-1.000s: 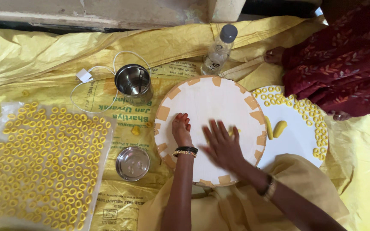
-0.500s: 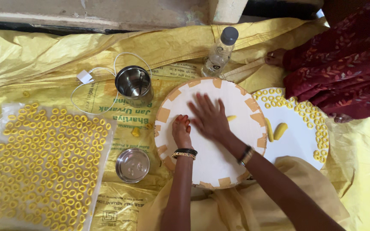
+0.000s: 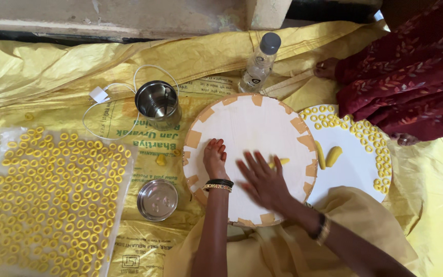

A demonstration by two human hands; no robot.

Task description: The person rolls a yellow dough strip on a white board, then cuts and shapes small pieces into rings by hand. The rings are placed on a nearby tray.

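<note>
— What does the dough look like?
— A thin yellow dough roll [image 3: 281, 161], peeking out beside the right hand [image 3: 263, 179], which lies flat with fingers spread wide on the round white board [image 3: 252, 123].
— And the other hand?
— The left hand [image 3: 215, 158] rests curled, fingertips down on the board, holding nothing visible.

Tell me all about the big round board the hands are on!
The round board looks like pale wood with a smooth whitish top. Tan squares like tape patches ring its edge. It lies flat on the yellow sheet, its right edge over a white plate. The left hand rests curled near its left side; the right hand presses flat on a yellow dough strip, which peeks out past the fingers.
</note>
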